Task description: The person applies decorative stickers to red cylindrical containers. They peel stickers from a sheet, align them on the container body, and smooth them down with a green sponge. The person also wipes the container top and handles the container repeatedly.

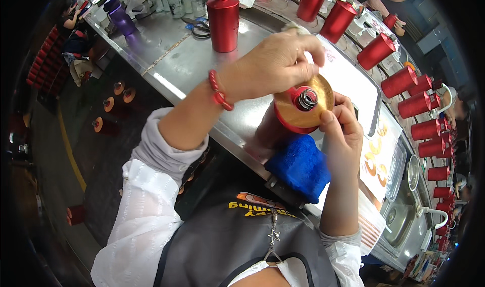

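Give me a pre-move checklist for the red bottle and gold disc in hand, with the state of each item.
1. Left hand grips the gold disc from above: ok.
2. Right hand supports the disc's edge with its fingertips: ok.
3. Red bottle rests against the blue cloth pad: ok.
4. Bottle's metal neck pokes through the disc's centre hole: ok.
5. Disc seated flush on the bottle's shoulder: cannot tell, hidden by the disc.
6. Steel table beside the hands: ok, the nearest upright red bottle stands apart.
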`<action>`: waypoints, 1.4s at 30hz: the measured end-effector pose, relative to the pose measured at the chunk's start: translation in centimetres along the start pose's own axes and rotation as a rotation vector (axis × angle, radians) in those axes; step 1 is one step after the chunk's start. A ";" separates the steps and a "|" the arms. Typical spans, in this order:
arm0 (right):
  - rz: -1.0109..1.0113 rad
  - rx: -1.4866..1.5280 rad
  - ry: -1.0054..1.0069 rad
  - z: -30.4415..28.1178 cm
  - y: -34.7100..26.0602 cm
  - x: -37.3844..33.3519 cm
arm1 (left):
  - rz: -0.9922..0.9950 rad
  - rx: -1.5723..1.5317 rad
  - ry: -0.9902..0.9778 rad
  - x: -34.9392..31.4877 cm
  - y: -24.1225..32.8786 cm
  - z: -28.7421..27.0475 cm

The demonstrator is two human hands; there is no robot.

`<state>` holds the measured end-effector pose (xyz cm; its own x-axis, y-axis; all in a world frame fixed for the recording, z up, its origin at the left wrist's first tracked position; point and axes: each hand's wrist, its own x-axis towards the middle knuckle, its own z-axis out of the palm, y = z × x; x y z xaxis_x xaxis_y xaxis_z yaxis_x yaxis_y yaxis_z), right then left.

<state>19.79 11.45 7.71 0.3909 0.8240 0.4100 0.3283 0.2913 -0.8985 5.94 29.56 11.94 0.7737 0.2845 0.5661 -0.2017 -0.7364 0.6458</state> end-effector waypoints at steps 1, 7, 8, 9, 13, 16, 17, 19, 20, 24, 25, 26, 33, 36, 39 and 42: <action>0.093 0.149 0.018 0.4 0.5 0.3 | -0.012 -0.052 0.118 -0.2 -2.0 0.6; 0.271 0.480 0.015 1.1 3.4 1.0 | -0.319 -0.796 0.359 -8.0 -1.5 6.2; 0.289 0.514 -0.007 1.1 3.8 1.2 | -0.347 -0.856 0.365 -8.5 -1.5 7.0; 0.287 0.493 -0.006 1.2 4.0 1.2 | -0.343 -0.826 0.356 -8.6 -1.8 7.5; 0.291 0.422 0.033 1.7 4.2 1.2 | -0.350 -0.879 0.283 -8.2 -2.9 7.0; 0.302 0.407 0.051 2.2 4.2 1.2 | -0.347 -0.945 0.208 -7.7 -3.7 5.9; 0.304 0.409 0.045 2.2 4.2 1.2 | -0.327 -0.945 0.200 -7.8 -4.0 5.9; 0.198 0.276 0.006 2.1 5.3 1.7 | -0.322 -0.982 0.186 -7.8 -4.6 5.7; 0.144 0.208 -0.010 2.1 5.7 2.1 | -0.337 -1.019 0.179 -7.7 -5.0 5.5; 0.191 0.247 -0.020 2.0 6.3 2.8 | -0.374 -1.179 0.203 -7.6 -5.4 5.8; 0.181 0.265 -0.022 2.0 6.6 3.1 | -0.346 -1.115 0.195 -7.5 -5.9 5.8; 0.172 0.282 -0.024 2.0 6.9 3.4 | -0.318 -1.050 0.187 -7.6 -6.5 5.9; 0.228 0.372 -0.048 2.0 7.6 5.1 | -0.318 -1.067 0.206 -7.5 -8.2 6.1; 0.268 0.405 -0.023 2.6 8.3 5.3 | -0.306 -1.037 0.174 -7.1 -9.8 5.9; 0.334 0.402 -0.023 2.6 8.6 4.2 | -0.311 -1.132 0.117 -6.3 -11.4 4.7; 0.251 0.156 -0.037 2.6 9.0 4.8 | -0.273 -1.116 0.111 -6.0 -12.6 4.6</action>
<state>22.42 19.26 1.14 0.4108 0.8961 0.1681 0.0881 0.1445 -0.9856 6.56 34.28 -1.94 0.8277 0.4436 0.3436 -0.4969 0.2949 0.8162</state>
